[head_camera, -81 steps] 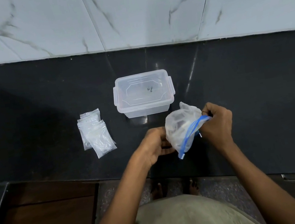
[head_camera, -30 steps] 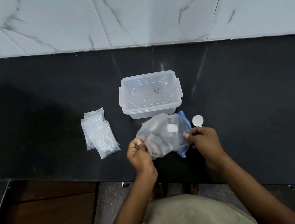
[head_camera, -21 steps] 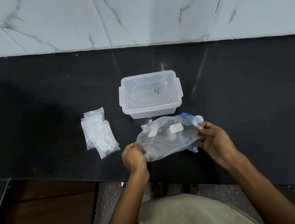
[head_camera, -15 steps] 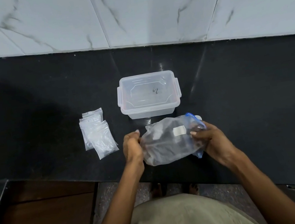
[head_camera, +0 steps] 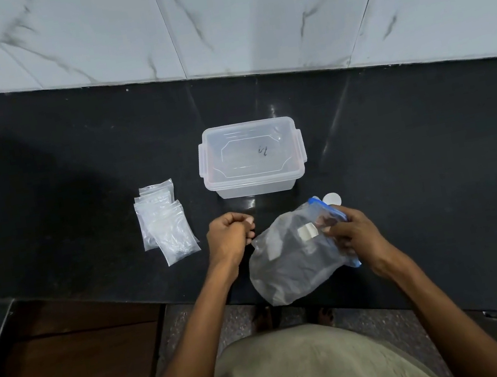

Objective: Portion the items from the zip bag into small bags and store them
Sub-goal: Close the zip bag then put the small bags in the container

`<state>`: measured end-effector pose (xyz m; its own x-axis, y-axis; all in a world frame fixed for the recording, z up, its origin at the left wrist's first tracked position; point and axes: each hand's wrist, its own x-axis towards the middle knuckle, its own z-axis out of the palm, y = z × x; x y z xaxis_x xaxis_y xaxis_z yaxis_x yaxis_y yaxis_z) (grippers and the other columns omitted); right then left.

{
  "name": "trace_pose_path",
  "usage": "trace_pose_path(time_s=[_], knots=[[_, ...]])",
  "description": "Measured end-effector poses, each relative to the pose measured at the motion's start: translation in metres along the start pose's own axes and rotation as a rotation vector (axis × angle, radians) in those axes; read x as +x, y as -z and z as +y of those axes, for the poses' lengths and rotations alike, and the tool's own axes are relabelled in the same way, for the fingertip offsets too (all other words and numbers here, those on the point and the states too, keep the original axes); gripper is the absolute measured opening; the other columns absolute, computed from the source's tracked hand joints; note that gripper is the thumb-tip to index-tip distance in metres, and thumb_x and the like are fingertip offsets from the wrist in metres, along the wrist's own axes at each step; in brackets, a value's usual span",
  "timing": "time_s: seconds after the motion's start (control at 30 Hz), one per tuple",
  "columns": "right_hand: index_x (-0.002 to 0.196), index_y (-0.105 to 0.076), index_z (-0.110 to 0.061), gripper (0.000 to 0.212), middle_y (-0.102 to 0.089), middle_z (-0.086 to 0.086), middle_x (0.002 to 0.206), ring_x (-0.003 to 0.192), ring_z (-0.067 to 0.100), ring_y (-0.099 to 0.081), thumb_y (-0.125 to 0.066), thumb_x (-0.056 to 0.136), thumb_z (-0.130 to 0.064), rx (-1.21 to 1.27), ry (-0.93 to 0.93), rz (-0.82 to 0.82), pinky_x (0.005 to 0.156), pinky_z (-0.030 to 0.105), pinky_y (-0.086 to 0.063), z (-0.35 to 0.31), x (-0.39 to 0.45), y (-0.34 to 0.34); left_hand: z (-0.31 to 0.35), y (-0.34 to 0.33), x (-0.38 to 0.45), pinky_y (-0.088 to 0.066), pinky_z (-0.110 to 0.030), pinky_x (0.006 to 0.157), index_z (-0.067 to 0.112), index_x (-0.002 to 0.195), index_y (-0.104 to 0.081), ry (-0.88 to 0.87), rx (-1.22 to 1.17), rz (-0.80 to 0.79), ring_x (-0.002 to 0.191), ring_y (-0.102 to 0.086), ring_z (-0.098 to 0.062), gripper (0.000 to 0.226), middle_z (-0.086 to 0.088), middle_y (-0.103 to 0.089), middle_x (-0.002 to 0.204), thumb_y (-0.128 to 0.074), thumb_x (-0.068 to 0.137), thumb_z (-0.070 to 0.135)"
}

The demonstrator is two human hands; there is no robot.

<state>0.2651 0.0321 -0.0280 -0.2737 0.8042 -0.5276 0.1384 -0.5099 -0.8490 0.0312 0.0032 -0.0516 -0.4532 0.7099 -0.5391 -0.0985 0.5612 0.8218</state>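
A clear zip bag (head_camera: 292, 260) with a blue zip strip hangs over the counter's front edge, its closed end pointing down. My right hand (head_camera: 352, 236) grips it at the zip end, fingers curled round the mouth. My left hand (head_camera: 230, 235) hovers just left of the bag with fingers curled and nothing in it. A white round item (head_camera: 331, 199) lies on the counter behind the zip end. A pile of small clear bags (head_camera: 166, 223) lies to the left. A clear plastic box (head_camera: 252, 158) stands open behind the hands.
The black stone counter (head_camera: 416, 160) runs to a marble-tiled wall (head_camera: 243, 8) at the back. A lower dark ledge and a brown wooden surface (head_camera: 68, 376) sit at the lower left. My feet show on the speckled floor under the counter edge.
My left hand let go of the zip bag and drew away to the left. The bag now hangs from my right hand alone, tipped down toward the counter edge.
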Motion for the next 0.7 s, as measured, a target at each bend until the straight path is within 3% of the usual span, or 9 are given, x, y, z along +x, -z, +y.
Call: trace_pose_path(time_s=[0.07, 0.13, 0.33, 0.47, 0.57, 0.63, 0.7], knots=[[0.097, -0.066, -0.004, 0.022, -0.058, 0.008, 0.071, 0.048, 0.008, -0.048, -0.051, 0.093, 0.012, 0.029, 0.011, 0.007, 0.042, 0.018, -0.036, 0.0, 0.0, 0.001, -0.005, 0.001, 0.002, -0.058, -0.03, 0.073, 0.014, 0.079, -0.077, -0.019, 0.112, 0.033, 0.074, -0.068, -0.015, 0.019, -0.004, -0.077, 0.084, -0.065, 0.084, 0.001], [0.096, -0.065, -0.004, 0.022, -0.058, 0.007, 0.071, 0.049, 0.008, -0.05, -0.05, 0.093, 0.012, 0.039, 0.025, 0.011, 0.042, 0.019, -0.037, -0.002, 0.001, 0.002, -0.008, 0.003, 0.002, -0.057, -0.028, 0.069, 0.018, 0.077, -0.078, -0.01, 0.192, 0.023, 0.07, -0.067, -0.013, 0.022, -0.002, -0.077, 0.079, -0.065, 0.083, 0.001], [0.097, -0.066, -0.004, 0.024, -0.067, 0.01, 0.082, 0.066, 0.018, -0.064, -0.049, 0.092, 0.012, 0.051, 0.046, 0.002, 0.051, 0.022, -0.05, -0.002, 0.001, 0.007, -0.013, 0.002, 0.003, -0.052, -0.022, 0.057, 0.01, 0.079, -0.075, -0.009, 0.203, -0.033, 0.061, -0.063, -0.012, 0.019, -0.011, -0.076, 0.077, -0.07, 0.083, -0.008], [0.096, -0.067, -0.006, 0.025, -0.069, 0.008, 0.083, 0.068, 0.016, -0.067, -0.05, 0.092, 0.012, 0.053, 0.033, 0.003, 0.055, 0.023, -0.054, -0.001, 0.002, 0.008, -0.016, 0.002, 0.003, -0.055, -0.026, 0.06, 0.011, 0.081, -0.069, -0.055, 0.194, -0.048, 0.065, -0.063, -0.014, 0.024, -0.007, -0.069, 0.076, -0.064, 0.088, -0.011], [0.096, -0.065, 0.002, 0.015, -0.06, 0.012, 0.08, 0.063, 0.023, -0.054, -0.056, 0.087, 0.01, 0.02, 0.055, 0.025, 0.053, 0.024, -0.044, 0.0, 0.003, 0.016, -0.019, 0.01, 0.01, -0.057, -0.037, 0.071, 0.017, 0.081, -0.059, -0.129, 0.203, 0.019, 0.07, -0.06, -0.016, 0.029, -0.005, -0.063, 0.083, -0.056, 0.09, -0.011], [0.101, -0.058, 0.011, 0.021, -0.053, 0.014, 0.083, 0.069, 0.028, -0.042, -0.061, 0.081, 0.006, 0.019, 0.068, 0.03, 0.055, 0.029, -0.036, 0.004, 0.003, 0.022, -0.02, 0.015, 0.015, -0.056, -0.04, 0.072, 0.021, 0.08, -0.053, -0.158, 0.194, 0.045, 0.07, -0.057, -0.016, 0.034, -0.005, -0.058, 0.084, -0.051, 0.091, -0.012], [0.106, -0.058, 0.011, 0.025, -0.056, 0.016, 0.088, 0.077, 0.031, -0.045, -0.061, 0.082, 0.005, 0.039, 0.058, 0.011, 0.06, 0.032, -0.037, 0.004, 0.003, 0.022, -0.02, 0.016, 0.016, -0.056, -0.039, 0.071, 0.024, 0.082, -0.053, -0.191, 0.2, 0.048, 0.07, -0.057, -0.014, 0.035, -0.002, -0.057, 0.084, -0.051, 0.093, -0.009]])
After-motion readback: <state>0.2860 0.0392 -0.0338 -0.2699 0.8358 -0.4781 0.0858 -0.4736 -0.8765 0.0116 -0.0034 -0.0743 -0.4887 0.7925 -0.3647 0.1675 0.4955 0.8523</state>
